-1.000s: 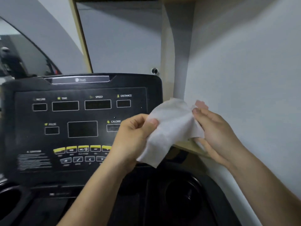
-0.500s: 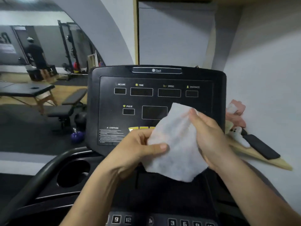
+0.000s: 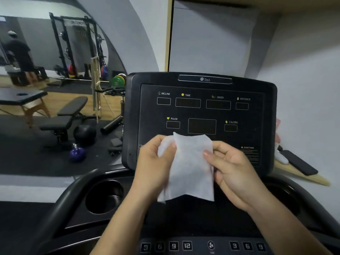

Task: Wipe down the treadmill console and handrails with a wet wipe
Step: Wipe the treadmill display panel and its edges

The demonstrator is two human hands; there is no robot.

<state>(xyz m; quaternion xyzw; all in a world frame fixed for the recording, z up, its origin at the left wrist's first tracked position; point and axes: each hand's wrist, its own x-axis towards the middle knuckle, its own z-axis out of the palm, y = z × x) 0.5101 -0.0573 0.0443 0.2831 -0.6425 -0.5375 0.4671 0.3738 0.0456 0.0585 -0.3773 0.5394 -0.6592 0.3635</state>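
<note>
Two hands hold one white wet wipe (image 3: 189,168) in front of the lower part of the black treadmill console (image 3: 202,111); whether it touches the panel I cannot tell. The left hand (image 3: 152,164) pinches the wipe's upper left edge with curled fingers (image 3: 170,145). The right hand (image 3: 233,173) pinches its right edge likewise. The sheet hangs spread between them. A round cup holder (image 3: 104,196) sits lower left, beside the curved left handrail (image 3: 60,201).
</note>
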